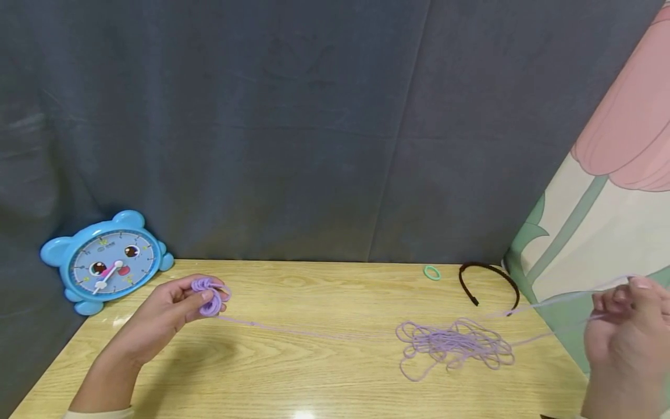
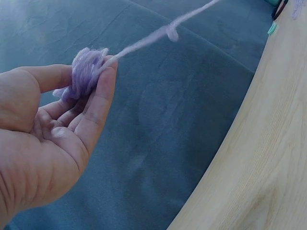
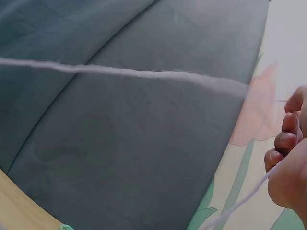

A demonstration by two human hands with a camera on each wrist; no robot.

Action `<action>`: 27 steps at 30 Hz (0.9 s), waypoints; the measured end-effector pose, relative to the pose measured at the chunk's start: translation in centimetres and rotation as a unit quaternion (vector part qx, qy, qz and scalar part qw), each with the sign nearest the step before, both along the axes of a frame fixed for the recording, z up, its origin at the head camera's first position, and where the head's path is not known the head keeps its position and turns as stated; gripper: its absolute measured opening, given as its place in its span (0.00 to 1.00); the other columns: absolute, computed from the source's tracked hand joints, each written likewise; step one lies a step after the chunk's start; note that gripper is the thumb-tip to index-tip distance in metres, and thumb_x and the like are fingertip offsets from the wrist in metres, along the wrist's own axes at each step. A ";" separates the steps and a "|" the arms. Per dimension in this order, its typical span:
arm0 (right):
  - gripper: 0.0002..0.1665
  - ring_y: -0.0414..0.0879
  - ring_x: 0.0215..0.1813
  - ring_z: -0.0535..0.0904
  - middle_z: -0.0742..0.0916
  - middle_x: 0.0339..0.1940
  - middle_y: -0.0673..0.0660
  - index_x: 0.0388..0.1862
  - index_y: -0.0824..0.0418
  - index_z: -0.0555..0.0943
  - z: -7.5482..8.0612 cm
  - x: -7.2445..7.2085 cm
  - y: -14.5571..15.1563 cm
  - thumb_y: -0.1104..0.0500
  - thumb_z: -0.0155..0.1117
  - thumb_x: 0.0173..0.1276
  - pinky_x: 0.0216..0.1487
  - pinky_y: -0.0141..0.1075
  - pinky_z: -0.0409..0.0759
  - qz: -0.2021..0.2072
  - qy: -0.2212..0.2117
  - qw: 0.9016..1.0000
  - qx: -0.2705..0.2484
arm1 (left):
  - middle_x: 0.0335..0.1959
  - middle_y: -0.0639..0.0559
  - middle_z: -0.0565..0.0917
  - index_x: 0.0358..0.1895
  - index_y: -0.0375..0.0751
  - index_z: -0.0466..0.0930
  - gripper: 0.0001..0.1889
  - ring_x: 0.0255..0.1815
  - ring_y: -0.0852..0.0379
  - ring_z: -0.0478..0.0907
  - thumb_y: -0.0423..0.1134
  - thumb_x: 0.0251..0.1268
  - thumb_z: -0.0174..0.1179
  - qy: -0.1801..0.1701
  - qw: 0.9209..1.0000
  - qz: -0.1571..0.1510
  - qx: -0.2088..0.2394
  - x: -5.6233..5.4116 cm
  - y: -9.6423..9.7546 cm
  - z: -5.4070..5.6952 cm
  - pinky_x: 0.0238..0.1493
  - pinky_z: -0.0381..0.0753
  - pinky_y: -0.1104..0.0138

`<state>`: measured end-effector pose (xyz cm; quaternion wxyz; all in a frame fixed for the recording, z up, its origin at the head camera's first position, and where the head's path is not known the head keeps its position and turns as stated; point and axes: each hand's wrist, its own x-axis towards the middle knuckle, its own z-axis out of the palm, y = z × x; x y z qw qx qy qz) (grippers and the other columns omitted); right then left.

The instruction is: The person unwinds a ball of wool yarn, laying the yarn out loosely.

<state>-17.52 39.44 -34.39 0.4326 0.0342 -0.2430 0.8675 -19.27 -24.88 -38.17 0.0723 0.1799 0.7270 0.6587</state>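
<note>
My left hand pinches a small wound bundle of lilac yarn between thumb and fingers, raised over the left part of the table. In the left wrist view the bundle sits at the fingertips, and a strand leads away from it to the upper right. Out at the right edge, my right hand has its fingers curled round the yarn strand. A loose heap of the same yarn lies on the table between the hands, nearer the right. The right wrist view shows the strand stretched across, blurred in places.
A blue bear-shaped clock leans at the table's back left. Toward the back right lie a mint-green ring and a dark braided headband. Behind the wooden table hangs a dark grey curtain; a flower-painted wall borders the right.
</note>
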 end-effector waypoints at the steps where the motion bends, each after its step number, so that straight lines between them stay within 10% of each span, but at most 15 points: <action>1: 0.12 0.47 0.22 0.57 0.72 0.17 0.61 0.26 0.77 0.71 0.0 0.0 -0.2 0.78 0.54 0.73 0.29 0.34 0.47 0.004 0.005 1.000 -0.002 | 0.51 0.54 0.88 0.59 0.34 0.80 0.13 0.51 0.62 0.86 0.35 0.82 0.51 0.001 1.000 -0.002 0.003 0.0 0.0 0.0 0.52 0.86 0.71; 12: 0.10 0.53 0.20 0.76 0.82 0.19 0.68 0.30 0.84 0.77 -1.3 -1.0 -0.9 0.83 0.51 0.71 0.23 0.37 0.74 0.060 -0.008 0.997 0.050 | 0.50 0.55 0.88 0.58 0.36 0.80 0.13 0.51 0.62 0.86 0.35 0.82 0.51 0.001 1.000 -0.009 0.002 0.1 0.4 0.3 0.52 0.86 0.71; 19: 0.06 0.53 0.26 0.85 0.87 0.24 0.66 0.35 0.82 0.82 -1.6 -1.5 -1.0 0.81 0.58 0.68 0.33 0.34 0.86 0.040 -0.096 0.992 0.076 | 0.49 0.55 0.89 0.58 0.38 0.81 0.12 0.50 0.62 0.87 0.34 0.83 0.50 0.001 1.000 -0.025 0.013 0.3 0.5 0.3 0.53 0.86 0.70; 27: 0.11 0.52 0.36 0.89 0.90 0.32 0.65 0.38 0.80 0.84 -1.6 -1.7 -5.9 0.81 0.53 0.72 0.44 0.34 0.88 0.135 -0.043 0.973 0.180 | 0.50 0.55 0.88 0.57 0.36 0.80 0.12 0.51 0.61 0.87 0.32 0.83 0.49 0.008 0.999 -0.038 0.025 0.3 0.8 0.2 0.54 0.86 0.69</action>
